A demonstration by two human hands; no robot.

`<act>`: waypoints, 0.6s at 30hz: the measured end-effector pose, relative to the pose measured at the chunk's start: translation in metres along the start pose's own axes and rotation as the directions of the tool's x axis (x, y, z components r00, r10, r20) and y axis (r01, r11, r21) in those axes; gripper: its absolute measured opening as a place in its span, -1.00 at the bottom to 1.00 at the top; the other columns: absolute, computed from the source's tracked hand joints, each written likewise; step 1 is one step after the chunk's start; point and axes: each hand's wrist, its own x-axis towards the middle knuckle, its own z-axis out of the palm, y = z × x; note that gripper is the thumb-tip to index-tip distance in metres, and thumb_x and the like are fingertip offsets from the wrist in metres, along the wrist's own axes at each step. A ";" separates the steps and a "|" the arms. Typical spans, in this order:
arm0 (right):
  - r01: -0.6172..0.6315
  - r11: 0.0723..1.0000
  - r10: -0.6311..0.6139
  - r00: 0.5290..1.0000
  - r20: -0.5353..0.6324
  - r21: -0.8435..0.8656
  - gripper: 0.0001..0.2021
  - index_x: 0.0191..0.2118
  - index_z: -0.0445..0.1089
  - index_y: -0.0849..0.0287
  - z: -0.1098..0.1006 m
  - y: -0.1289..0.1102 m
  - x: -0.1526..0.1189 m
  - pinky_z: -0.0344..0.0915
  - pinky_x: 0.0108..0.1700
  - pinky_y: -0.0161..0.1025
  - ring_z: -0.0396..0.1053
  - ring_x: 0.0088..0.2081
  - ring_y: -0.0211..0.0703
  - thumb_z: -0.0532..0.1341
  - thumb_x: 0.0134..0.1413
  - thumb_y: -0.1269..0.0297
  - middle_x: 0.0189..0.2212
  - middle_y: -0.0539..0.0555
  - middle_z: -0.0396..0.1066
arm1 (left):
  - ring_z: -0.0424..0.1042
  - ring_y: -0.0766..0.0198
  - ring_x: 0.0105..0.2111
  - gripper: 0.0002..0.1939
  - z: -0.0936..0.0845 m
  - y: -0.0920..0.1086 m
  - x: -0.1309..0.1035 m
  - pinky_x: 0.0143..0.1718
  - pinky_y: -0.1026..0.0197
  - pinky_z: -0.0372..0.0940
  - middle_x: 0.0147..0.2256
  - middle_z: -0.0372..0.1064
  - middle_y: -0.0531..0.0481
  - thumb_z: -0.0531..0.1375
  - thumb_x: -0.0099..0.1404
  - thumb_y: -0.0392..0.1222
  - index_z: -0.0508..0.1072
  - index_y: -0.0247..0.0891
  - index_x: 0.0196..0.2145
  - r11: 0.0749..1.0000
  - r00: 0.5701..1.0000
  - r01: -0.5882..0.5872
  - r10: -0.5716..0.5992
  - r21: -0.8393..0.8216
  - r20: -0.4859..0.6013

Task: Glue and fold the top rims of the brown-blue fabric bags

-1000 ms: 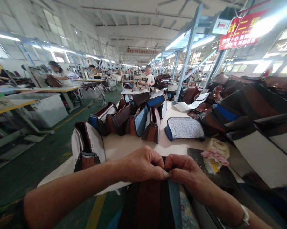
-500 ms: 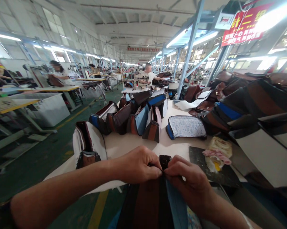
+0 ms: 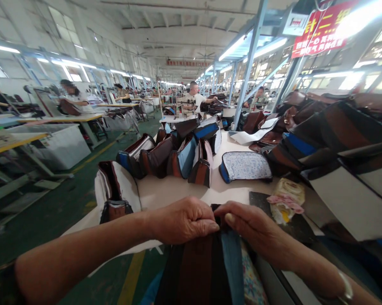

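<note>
A bag with a brown stripe between black bands stands upright in front of me, light blue fabric and a floral lining along its right side. My left hand is closed, thumb and fingers pinching the bag's top edge. Just to its right, my right hand curls its fingers over a dark tab at the bag's top, its thumb bent beneath. Both hands almost meet there, and the fingers partly hide the tab and the edge.
Several unfinished bags stand across the white table, one at its left edge. A floral-lined piece lies behind my right hand. Right of it are a crumpled plastic bag and a high pile of bags. People work farther back.
My right hand has shifted from a close pinch beside the left hand to curling over the dark tab, its wrist lifting slightly. The left hand keeps its pinch on the bag's edge.
</note>
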 end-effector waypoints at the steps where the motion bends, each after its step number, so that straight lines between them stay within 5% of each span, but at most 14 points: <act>1: 0.008 0.999 -0.004 0.998 0.070 -0.052 -0.74 -0.25 0.33 0.14 -0.002 -0.001 0.003 0.18 -0.22 -0.27 0.28 -0.28 -0.26 0.01 0.44 0.16 -0.33 -0.01 0.35 | 0.11 0.34 -0.45 -0.61 0.000 0.001 0.000 -0.39 0.25 0.05 -0.48 0.06 0.12 0.05 0.44 -0.05 0.16 -0.24 -0.52 1.000 1.000 -0.018 0.018 0.015 -0.008; 3: 0.069 0.988 -0.049 0.989 0.143 -0.137 -0.67 -0.39 0.24 0.16 -0.001 -0.001 0.008 0.11 -0.29 -0.27 0.19 -0.36 -0.28 0.03 0.43 0.16 -0.42 -0.04 0.24 | 0.11 0.33 -0.45 -0.59 0.001 -0.001 0.000 -0.38 0.24 0.05 -0.48 0.08 0.11 0.06 0.46 -0.01 0.17 -0.25 -0.51 0.999 0.999 -0.035 0.036 0.017 -0.020; 8: 0.174 0.969 -0.168 0.985 0.045 -0.178 -0.67 -0.43 0.14 0.15 0.010 0.009 0.004 0.04 -0.29 -0.24 0.13 -0.38 -0.27 0.02 0.43 0.22 -0.46 -0.06 0.13 | 0.14 0.32 -0.43 -0.43 -0.006 -0.015 -0.005 -0.36 0.24 0.08 -0.46 0.18 0.07 0.00 0.46 0.22 0.41 -0.32 -0.44 0.966 0.998 0.065 -0.058 -0.248 0.037; 11: 0.086 0.994 -0.083 0.996 0.042 -0.074 -0.65 -0.42 0.12 0.14 0.012 0.010 -0.001 0.06 -0.27 -0.24 0.14 -0.35 -0.25 0.00 0.43 0.14 -0.44 -0.05 0.15 | 0.28 0.26 -0.32 -0.35 -0.017 -0.019 -0.006 -0.21 0.22 0.17 -0.32 0.41 -0.05 -0.07 0.48 0.25 0.58 -0.35 -0.22 0.920 0.989 0.135 -0.106 -0.368 0.099; 15: -0.077 0.996 0.075 0.995 0.065 0.036 -0.56 -0.45 0.11 0.15 0.007 0.002 0.002 0.00 -0.38 -0.26 0.02 -0.42 -0.27 -0.07 0.42 0.00 -0.49 -0.07 0.03 | 0.30 0.29 -0.32 -0.64 -0.026 -0.019 -0.005 -0.26 0.29 0.19 -0.32 0.43 0.02 0.33 0.27 0.05 0.58 -0.32 -0.17 0.895 0.973 0.201 -0.134 -0.399 0.189; 18: -0.137 0.990 0.132 0.984 0.116 0.035 -0.56 -0.52 0.05 0.16 0.010 -0.007 0.010 -0.12 -0.48 -0.28 -0.10 -0.48 -0.32 0.06 0.35 0.04 -0.55 -0.10 -0.08 | 0.32 0.30 -0.35 -0.71 -0.023 -0.014 -0.007 -0.32 0.31 0.19 -0.35 0.43 0.02 0.34 0.23 -0.04 0.57 -0.33 -0.21 0.933 0.979 0.186 -0.148 -0.309 0.143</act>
